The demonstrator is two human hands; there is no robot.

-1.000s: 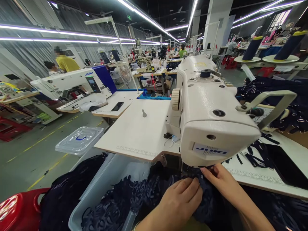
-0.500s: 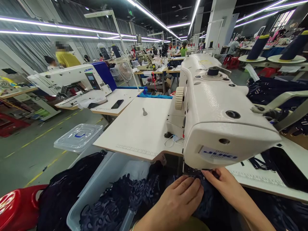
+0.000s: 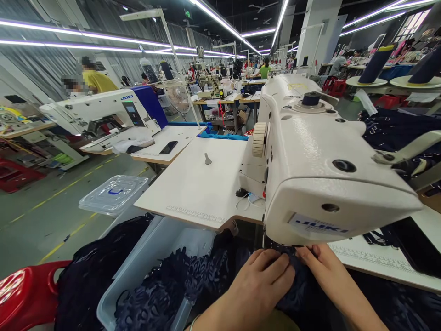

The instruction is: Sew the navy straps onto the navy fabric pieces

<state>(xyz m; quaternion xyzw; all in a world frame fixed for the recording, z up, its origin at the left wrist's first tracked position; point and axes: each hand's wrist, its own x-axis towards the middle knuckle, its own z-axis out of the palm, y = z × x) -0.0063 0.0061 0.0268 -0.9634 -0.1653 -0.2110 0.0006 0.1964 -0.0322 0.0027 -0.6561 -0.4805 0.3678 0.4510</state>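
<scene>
My left hand and my right hand are close together under the head of a white sewing machine. Bent fingers of the left hand press on dark navy strap material just in front of the needle area. On the other side, the right thumb and forefinger pinch the same dark material; the exact piece is mostly hidden by fingers and the machine head. Below both hands hangs a bunch of navy straps, running left toward a clear plastic bin that holds a heap of looped navy straps.
Left of the machine, a white tabletop carries a small metal piece. A lidded clear box, a dark fabric pile and a red stool stand left. A black phone lies right. Other people work farther back.
The view has shifted slightly, so the machine appears a little farther right. Both hands keep nearly the same place under the machine head, still gripping the dark material.
</scene>
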